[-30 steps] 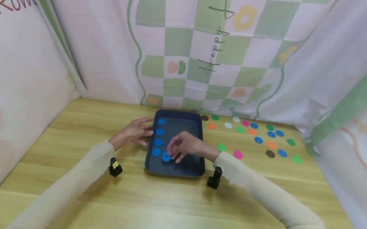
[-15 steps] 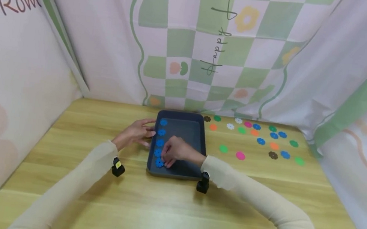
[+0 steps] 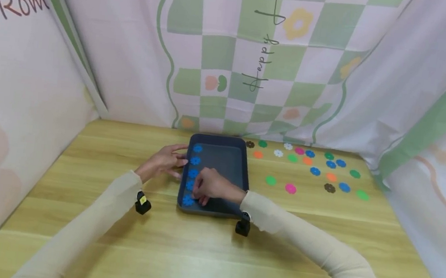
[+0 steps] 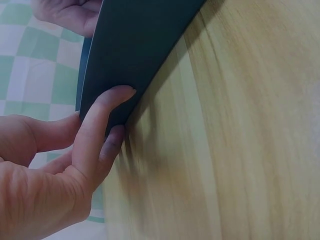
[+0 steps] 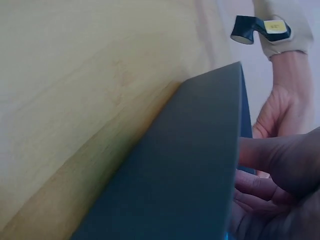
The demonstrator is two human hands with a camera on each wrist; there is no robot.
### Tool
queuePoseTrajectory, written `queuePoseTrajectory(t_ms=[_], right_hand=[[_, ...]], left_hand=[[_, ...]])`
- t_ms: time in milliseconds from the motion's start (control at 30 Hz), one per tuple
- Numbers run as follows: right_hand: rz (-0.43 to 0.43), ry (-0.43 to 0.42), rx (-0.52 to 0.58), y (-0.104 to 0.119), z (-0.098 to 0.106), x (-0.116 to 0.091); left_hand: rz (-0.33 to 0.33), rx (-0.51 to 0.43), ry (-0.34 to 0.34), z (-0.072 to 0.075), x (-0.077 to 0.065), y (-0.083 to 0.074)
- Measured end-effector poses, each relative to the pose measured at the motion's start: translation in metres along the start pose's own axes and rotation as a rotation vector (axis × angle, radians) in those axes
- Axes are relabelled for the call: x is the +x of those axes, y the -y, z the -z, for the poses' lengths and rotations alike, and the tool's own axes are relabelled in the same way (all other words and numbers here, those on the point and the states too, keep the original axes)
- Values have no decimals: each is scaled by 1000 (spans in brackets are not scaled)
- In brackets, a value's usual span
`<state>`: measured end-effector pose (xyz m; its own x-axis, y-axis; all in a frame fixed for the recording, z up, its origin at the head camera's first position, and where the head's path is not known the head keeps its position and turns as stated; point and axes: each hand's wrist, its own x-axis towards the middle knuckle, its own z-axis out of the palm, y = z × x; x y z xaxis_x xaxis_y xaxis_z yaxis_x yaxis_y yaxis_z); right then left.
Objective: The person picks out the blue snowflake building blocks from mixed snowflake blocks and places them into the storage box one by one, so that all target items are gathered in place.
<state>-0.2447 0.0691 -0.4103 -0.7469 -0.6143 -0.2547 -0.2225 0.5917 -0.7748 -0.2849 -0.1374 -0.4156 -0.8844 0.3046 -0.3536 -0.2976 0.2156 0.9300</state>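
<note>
A dark grey rectangular tray (image 3: 225, 157) lies on the wooden table. Down its left side runs a column of blue flower-shaped discs (image 3: 195, 160). My right hand (image 3: 213, 184) is inside the tray, fingers curled, pinching the blue flower-shaped disc (image 3: 187, 200) nearest me at the front left corner. Its fingertips partly cover that disc. Along the tray's left wall, my left hand (image 3: 164, 161) touches the outside with spread, relaxed fingers. The left wrist view has a finger (image 4: 117, 95) against the outer wall (image 4: 145, 45). The right wrist view shows the tray's outer wall (image 5: 175, 150), with the discs mostly hidden.
Right of the tray, loose flower-shaped discs are scattered on the table, among them pink (image 3: 290, 189), brown (image 3: 329, 188), orange (image 3: 331, 177), white (image 3: 278, 153), green (image 3: 270, 180) and blue (image 3: 344, 187). A patterned curtain (image 3: 216, 55) hangs behind the table.
My right hand has moved left and towards me inside the tray, bringing the blue flower-shaped disc to the front end of the column. The left hand stays at the tray's left wall.
</note>
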Motion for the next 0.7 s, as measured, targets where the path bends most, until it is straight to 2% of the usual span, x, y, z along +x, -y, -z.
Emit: queuePoseTrajectory(t_ms=[200,467,700], right_hand=[[21,-1,31,-5,7,-2],[49,14,26,-8,15,-8],[75,-17,-35,-12,24,-14]], left_hand=[[1,-30,3,2,-2,1],[-3,-15,-1,2,-1,2],[-9,-16,-2,0,-4,0]])
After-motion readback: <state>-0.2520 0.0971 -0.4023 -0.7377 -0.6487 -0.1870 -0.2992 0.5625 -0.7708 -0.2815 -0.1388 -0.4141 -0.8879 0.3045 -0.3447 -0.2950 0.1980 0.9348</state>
